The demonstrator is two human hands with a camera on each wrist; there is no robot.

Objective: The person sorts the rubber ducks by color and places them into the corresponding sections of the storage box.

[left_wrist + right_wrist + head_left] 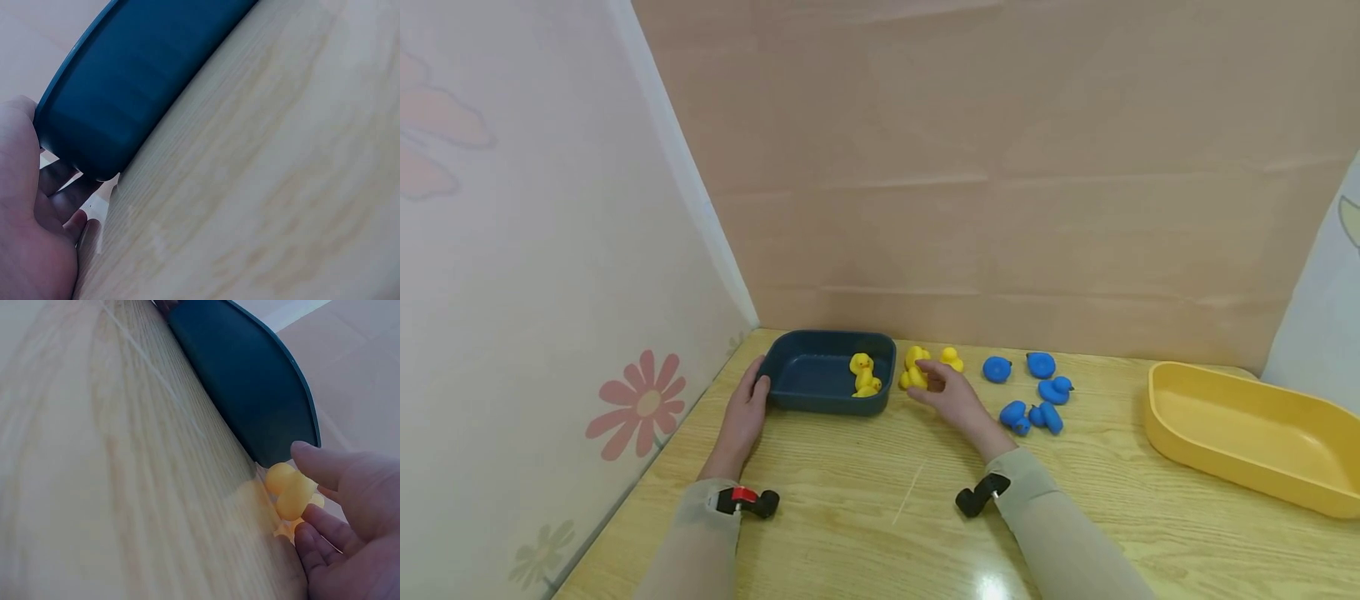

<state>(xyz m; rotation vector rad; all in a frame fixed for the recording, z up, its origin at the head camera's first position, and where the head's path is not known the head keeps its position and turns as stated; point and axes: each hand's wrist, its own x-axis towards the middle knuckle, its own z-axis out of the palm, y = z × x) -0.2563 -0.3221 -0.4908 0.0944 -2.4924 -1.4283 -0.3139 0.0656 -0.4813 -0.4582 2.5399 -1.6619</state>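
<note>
From the head view, your left hand (747,410) rests against the left end of the dark blue plastic tray (829,371) on the wooden bench (880,517); your right hand (951,398) reaches the yellow rubber ducks (914,371) just right of it.

The left wrist view shows your left grip curled around the tray's corner.

In the right wrist view, your right grip pinches one yellow duck (290,490) beside the tray.
</note>
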